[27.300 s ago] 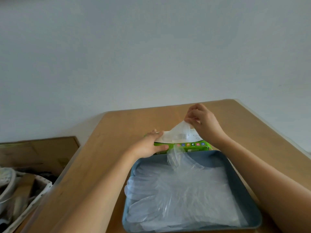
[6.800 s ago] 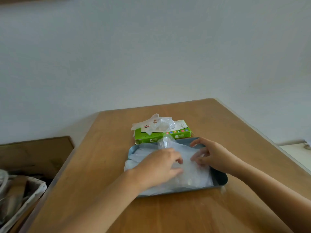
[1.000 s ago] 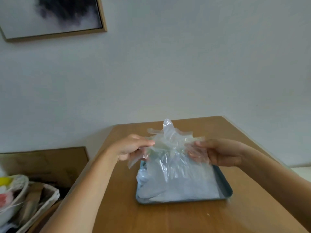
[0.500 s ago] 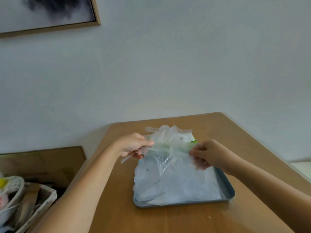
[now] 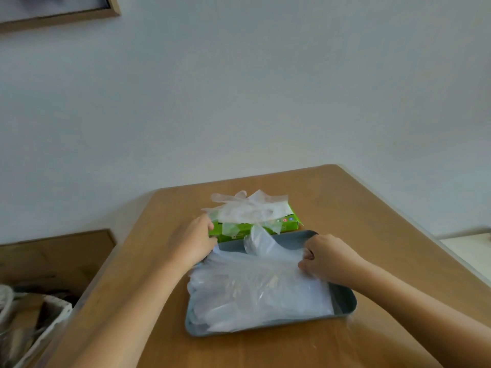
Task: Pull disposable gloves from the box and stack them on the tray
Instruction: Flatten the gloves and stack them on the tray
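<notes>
The tray (image 5: 342,301) already carries a thick glove stack (image 5: 252,301), lying flat on the near side of both grips. The right hand (image 5: 326,258) pinches the far right edge of the top glove (image 5: 265,264) in curled fingers. The left hand (image 5: 196,243) sits at its far left corner, fingers hidden, so I cannot tell its hold. This glove looks nearly laid. Just beyond the hands, the box (image 5: 287,225) has loose gloves (image 5: 249,211) bunched from its slot, so more pulling is probably left.

no text can be read on the green box (image 5: 287,226).
</notes>
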`<act>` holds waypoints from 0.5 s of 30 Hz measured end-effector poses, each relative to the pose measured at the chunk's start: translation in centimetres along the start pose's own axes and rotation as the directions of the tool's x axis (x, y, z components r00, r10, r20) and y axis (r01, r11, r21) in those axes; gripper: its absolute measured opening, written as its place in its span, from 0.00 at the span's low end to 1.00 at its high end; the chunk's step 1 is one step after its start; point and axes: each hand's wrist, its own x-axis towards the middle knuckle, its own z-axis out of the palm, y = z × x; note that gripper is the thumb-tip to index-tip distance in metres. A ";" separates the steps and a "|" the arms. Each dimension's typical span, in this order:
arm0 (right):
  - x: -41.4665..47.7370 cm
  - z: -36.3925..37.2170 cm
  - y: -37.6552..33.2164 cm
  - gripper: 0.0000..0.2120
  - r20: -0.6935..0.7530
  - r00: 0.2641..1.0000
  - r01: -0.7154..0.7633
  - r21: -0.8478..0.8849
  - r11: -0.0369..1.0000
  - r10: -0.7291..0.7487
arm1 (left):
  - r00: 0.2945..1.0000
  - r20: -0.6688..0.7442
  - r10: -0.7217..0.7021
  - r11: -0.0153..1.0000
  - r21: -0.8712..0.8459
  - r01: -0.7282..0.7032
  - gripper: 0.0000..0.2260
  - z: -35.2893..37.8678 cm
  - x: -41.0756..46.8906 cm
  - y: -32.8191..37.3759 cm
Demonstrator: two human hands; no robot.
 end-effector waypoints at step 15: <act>-2.1 -0.4 -0.6 0.23 -0.091 0.942 0.319 -0.046 0.947 -0.322 | 0.789 0.512 0.338 0.916 0.012 -0.400 0.45 6.7 -5.4 5.1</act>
